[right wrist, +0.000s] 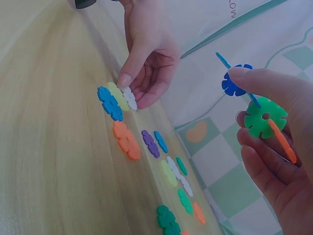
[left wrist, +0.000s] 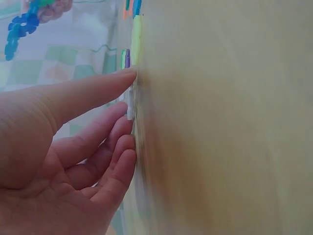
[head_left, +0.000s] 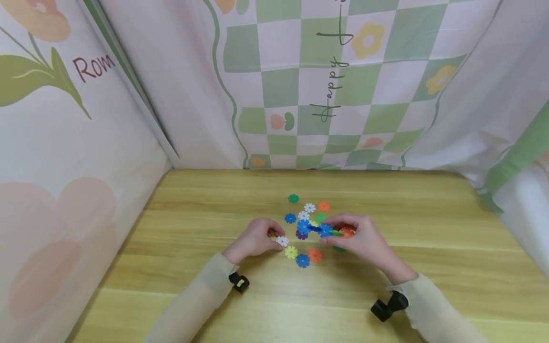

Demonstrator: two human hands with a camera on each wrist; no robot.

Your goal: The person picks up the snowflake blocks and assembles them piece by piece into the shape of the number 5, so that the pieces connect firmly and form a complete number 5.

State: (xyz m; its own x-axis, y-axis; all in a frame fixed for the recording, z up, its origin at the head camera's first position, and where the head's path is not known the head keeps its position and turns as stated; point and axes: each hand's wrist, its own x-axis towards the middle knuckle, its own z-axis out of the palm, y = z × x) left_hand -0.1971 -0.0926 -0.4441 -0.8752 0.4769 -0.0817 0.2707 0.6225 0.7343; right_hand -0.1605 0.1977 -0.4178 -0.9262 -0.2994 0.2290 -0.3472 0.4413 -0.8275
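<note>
A pale wood-grain counter (head_left: 274, 290) meets a curtain (head_left: 279, 88) in green and white checks. Above the counter, the right hand (head_left: 364, 238) holds a chain of slotted plastic flower discs (right wrist: 257, 117), blue, green and orange, its grip pinching between thumb and fingers; five discs look joined. The left hand's (head_left: 256, 238) grip closes on a white slotted plastic flower disc (head_left: 282, 241) at counter level, apart from the chain. Judging by the loose yellow (head_left: 291, 252), blue (head_left: 302, 260), orange (head_left: 315, 255) and other discs lying about, most pieces remain unjoined.
</note>
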